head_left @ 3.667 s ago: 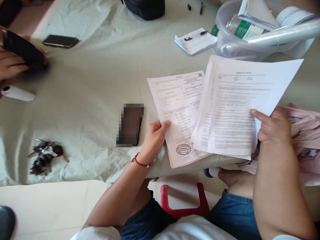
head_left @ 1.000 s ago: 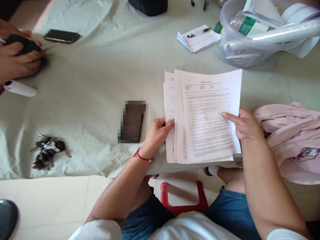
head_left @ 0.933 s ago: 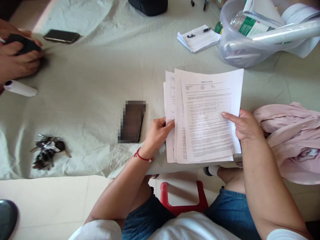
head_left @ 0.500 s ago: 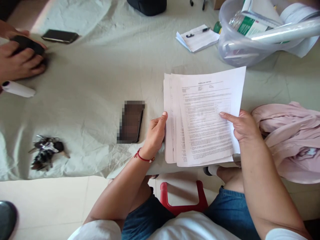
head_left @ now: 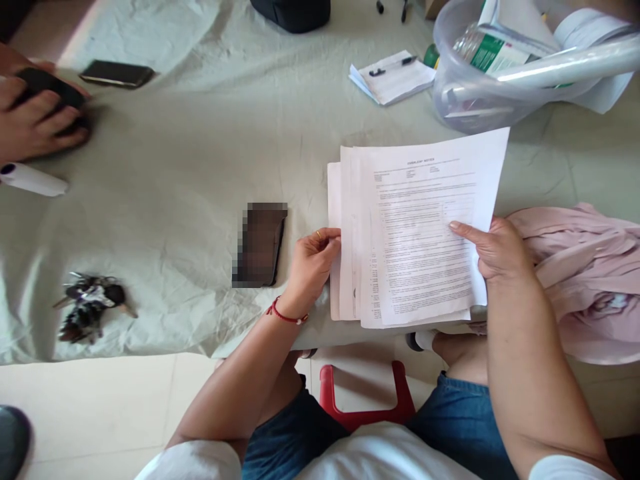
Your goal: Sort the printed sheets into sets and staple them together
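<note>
Several printed paper sheets (head_left: 425, 247) lie fanned over one another above the front edge of the table. My right hand (head_left: 503, 247) grips their right side, its thumb on top of the front page and its other fingers hidden underneath. At the left edge, my left hand (head_left: 317, 260) pinches a sheet between thumb and forefinger. A lower stack of paper (head_left: 334, 267) sticks out on that side beneath the upper sheets. Just left of my left hand lies a dark phone (head_left: 260, 245), its screen blurred out.
A bunch of keys (head_left: 93, 303) is at the front left. Another person's hand (head_left: 40, 120) holds a dark object near a second phone (head_left: 117, 73). Behind the papers stand a notepad (head_left: 393, 77) with a pen and a plastic basket (head_left: 450, 100). Pink cloth (head_left: 585, 267) lies right.
My right hand has shifted the upper sheets a little rightward and away, uncovering more of the lower stack. My left hand's thumb has come down from the edge into a pinch with the forefinger.
</note>
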The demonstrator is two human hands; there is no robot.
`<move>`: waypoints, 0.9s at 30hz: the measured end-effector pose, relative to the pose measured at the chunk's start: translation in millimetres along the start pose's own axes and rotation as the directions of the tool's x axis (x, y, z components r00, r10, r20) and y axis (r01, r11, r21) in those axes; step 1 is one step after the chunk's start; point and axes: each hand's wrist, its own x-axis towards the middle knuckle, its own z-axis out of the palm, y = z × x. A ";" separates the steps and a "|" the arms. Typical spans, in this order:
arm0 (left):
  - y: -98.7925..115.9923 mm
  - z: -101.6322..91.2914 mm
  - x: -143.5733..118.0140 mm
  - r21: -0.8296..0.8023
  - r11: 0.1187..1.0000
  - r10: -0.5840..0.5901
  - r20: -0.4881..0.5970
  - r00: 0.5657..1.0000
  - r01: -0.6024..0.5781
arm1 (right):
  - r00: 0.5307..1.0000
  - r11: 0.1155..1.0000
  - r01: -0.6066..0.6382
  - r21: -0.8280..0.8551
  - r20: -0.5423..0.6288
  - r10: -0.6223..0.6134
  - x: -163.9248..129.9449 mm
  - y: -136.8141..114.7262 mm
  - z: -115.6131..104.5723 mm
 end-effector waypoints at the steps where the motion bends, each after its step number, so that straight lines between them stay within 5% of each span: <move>1: -0.2 0.3 0.3 -0.003 1.000 0.014 0.005 1.000 -0.014 | 1.000 1.000 -0.008 -0.007 0.010 0.008 -1.4 -2.4 -0.3; 8: 0.2 -1.7 -2.9 -0.003 0.998 0.058 -0.035 0.998 -0.058 | 0.996 0.999 -0.027 -0.018 0.084 0.029 -8.2 -15.7 -6.6; 16: 3.5 -3.4 -3.1 -0.027 1.000 0.010 -0.026 1.000 -0.011 | 0.995 0.998 0.057 0.015 -0.087 -0.055 -4.5 -23.9 -23.5; 27: -0.9 2.2 -3.2 -0.070 0.997 -0.026 -0.007 1.000 0.026 | 0.998 1.000 -0.008 -0.019 0.066 0.009 -4.8 -16.5 -14.5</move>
